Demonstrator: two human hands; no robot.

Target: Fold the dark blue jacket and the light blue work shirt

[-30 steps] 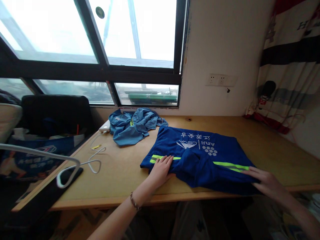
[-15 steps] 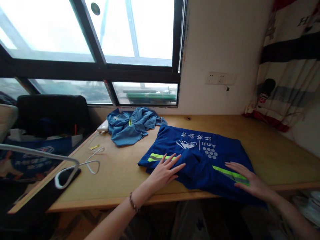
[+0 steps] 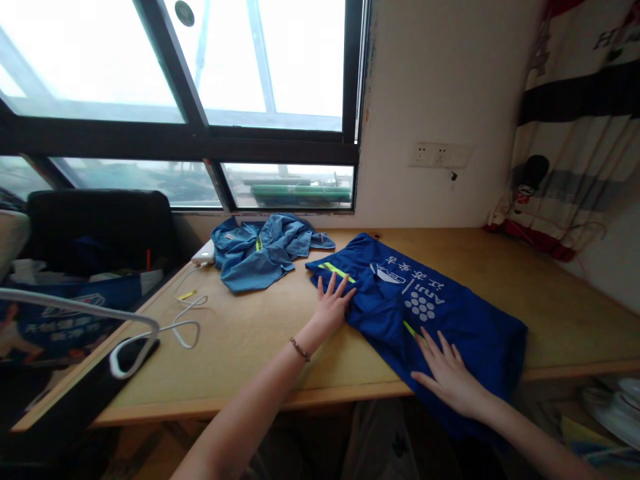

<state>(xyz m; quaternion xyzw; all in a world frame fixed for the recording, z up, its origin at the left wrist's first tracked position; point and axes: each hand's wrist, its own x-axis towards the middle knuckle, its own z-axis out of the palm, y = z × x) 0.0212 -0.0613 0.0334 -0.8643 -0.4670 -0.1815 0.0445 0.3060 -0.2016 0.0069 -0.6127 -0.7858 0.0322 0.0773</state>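
Observation:
A dark blue work jacket point(image 3: 465, 300) with white lettering and yellow-green reflective strips lies slantwise on the wooden table point(image 3: 260, 353). Its lower right part hangs over the front edge. My left hand point(image 3: 331, 308) rests on the jacket's left part beside a reflective strip, fingers spread. Lower down on the right, my right hand point(image 3: 447, 373) lies flat on the cloth with the fingers apart, partly covering another strip. Neither hand grips the fabric.
A crumpled lighter blue shirt point(image 3: 263, 250) lies at the back by the window. Left of it are a white box point(image 3: 204, 253) and a looping white cable point(image 3: 185, 327). A black chair point(image 3: 100, 227) stands left of the table. A curtain point(image 3: 565, 140) hangs at the right.
The jacket has turned on the table, its left end moving away and its right end coming nearer. My left hand moved slightly forward; my right hand moved left and closer to me.

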